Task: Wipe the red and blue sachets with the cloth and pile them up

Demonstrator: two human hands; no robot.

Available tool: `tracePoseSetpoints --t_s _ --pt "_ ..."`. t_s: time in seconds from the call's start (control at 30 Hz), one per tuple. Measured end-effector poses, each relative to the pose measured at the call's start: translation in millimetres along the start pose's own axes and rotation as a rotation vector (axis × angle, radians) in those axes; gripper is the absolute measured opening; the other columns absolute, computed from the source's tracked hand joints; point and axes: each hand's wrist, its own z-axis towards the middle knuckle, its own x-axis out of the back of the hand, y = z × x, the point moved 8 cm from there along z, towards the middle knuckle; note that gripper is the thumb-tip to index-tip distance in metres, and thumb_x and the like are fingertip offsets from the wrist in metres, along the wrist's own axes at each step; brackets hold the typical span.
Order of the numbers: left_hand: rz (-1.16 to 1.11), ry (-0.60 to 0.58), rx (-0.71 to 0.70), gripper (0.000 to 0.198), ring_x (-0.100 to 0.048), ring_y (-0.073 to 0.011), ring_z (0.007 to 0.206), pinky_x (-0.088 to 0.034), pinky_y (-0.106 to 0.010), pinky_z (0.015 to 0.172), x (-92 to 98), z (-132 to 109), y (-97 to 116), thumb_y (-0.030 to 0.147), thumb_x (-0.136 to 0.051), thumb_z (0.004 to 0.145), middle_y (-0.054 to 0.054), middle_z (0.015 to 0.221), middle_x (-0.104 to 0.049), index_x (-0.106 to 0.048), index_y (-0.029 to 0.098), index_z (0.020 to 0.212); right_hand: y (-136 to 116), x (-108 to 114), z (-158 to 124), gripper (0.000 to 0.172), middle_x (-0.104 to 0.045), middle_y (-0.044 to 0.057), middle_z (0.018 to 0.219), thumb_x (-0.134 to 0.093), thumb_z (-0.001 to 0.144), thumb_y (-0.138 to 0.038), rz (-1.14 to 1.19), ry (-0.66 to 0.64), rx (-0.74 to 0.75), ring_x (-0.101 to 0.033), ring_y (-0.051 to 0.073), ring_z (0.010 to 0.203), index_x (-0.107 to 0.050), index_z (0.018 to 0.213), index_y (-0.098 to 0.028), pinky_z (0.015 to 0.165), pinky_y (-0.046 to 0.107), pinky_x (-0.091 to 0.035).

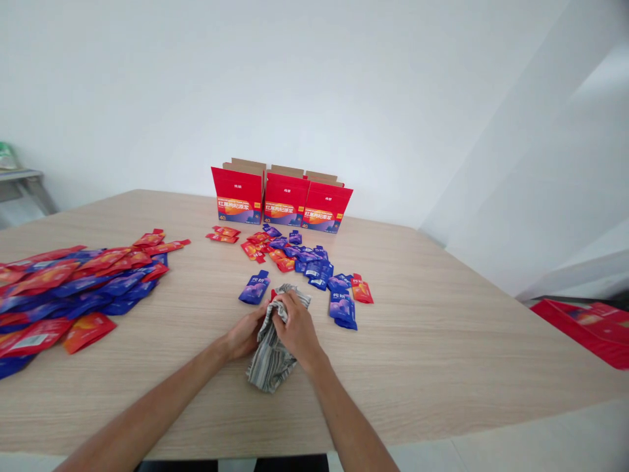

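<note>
And here the striped cloth [272,362] is gripped: pinched in the curled fingers of the right hand [298,330], clasped from its left side by the left hand [244,335], whose fingertips are partly hidden. A scrap of red [273,295] is glimpsed at the cloth's top, too covered to be named. Just beyond the cloth, a blue pouch [254,288] is laid on the table [442,367]; farther beyond, loose pouches [317,270], red and blue, are scattered. Left of the cloth, a big heap [83,284] of both colours is piled.

Well beyond the cloth, three boxes [285,204] are lined up, flaps raised, insides hidden. Far right of it, a red container [582,333] is cut off by the view's edge, its contents unclear.

On to the writing! "红黑枸杞原浆" and "40" are printed on the box fronts; "纯" can be read on several blue pouches.
</note>
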Motion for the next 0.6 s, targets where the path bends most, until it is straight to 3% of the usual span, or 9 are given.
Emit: tracePoseSetpoints --t_s 0.2,0.3,0.37,0.5,0.6 --pt "-0.041 -0.005 -0.183 0.053 -0.068 -0.0264 0.110 -0.049 -0.038 0.099 3.2 -0.9 31.7 0.046 -0.057 0.092 -0.014 0.121 -0.072 -0.056 0.018 0.137 -12.1 -41.4 -15.8 0.019 -0.062 0.003 0.102 -0.061 0.081 -0.012 -0.011 -0.415 0.124 -0.061 0.017 0.089 -0.063 0.098 -0.022 0.082 0.028 -0.049" --pt "-0.039 -0.001 -0.264 0.056 -0.065 -0.0246 0.116 -0.046 -0.039 0.104 3.4 -3.7 43.4 0.046 -0.054 0.094 -0.013 0.128 -0.068 -0.048 0.022 0.144 -13.8 -49.9 -20.2 0.020 -0.063 0.002 0.102 -0.063 0.080 -0.013 -0.019 -0.487 0.146 -0.061 0.016 0.088 -0.063 0.098 -0.022 0.080 0.027 -0.049" --pt "-0.028 -0.024 -0.222 0.056 -0.066 -0.0258 0.115 -0.046 -0.039 0.103 0.0 -4.2 39.8 0.045 -0.056 0.093 -0.014 0.126 -0.069 -0.051 0.020 0.142 -12.6 -45.0 -16.6 0.020 -0.063 0.003 0.105 -0.062 0.081 -0.013 -0.039 -0.426 0.125 -0.061 0.017 0.090 -0.063 0.100 -0.022 0.081 0.027 -0.049" --pt "-0.007 -0.050 -0.071 0.050 -0.068 -0.0282 0.108 -0.050 -0.037 0.096 -6.9 -4.7 20.6 0.045 -0.062 0.089 -0.014 0.113 -0.073 -0.062 0.015 0.130 -5.9 -19.4 -4.5 0.022 -0.059 0.005 0.109 -0.057 0.086 -0.012 -0.064 -0.162 0.029 -0.059 0.019 0.099 -0.060 0.105 -0.022 0.089 0.031 -0.048" --pt "0.022 -0.027 -0.040 0.047 -0.070 -0.0281 0.104 -0.052 -0.035 0.091 -6.6 -4.3 13.4 0.045 -0.064 0.087 -0.012 0.106 -0.075 -0.065 0.015 0.124 -1.1 -9.2 -1.5 0.019 -0.058 0.006 0.106 -0.054 0.088 -0.012 -0.048 -0.071 -0.015 -0.058 0.019 0.099 -0.059 0.104 -0.021 0.090 0.032 -0.048"
